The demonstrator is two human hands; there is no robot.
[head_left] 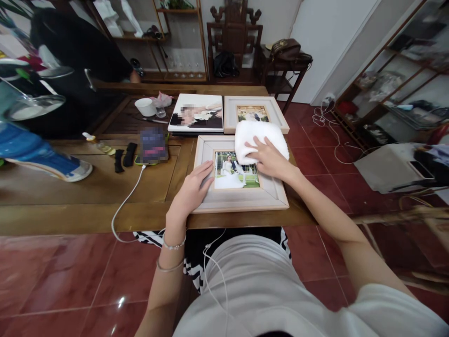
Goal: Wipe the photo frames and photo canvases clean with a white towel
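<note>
A pale wooden picture frame [242, 200] lies flat near the table's front edge, with a photo of a couple in white on green grass inside it. My left hand [192, 189] rests on its left border, fingers stretched out and nothing held. Over the upper right corner of the frame, my right hand [270, 157] presses on a folded white towel [245, 133], its fingers spread and partly dug into the cloth. The towel hides part of the photo and overlaps a second pale frame [278, 114] behind.
Left of the second frame lies a photo panel [196, 100]. A white cup [145, 107], a phone [153, 144] with a white cable, black straps [129, 154], a small bottle [101, 146] and a blue bottle [42, 150] occupy the table's left. A white box [382, 166] stands on the floor at right.
</note>
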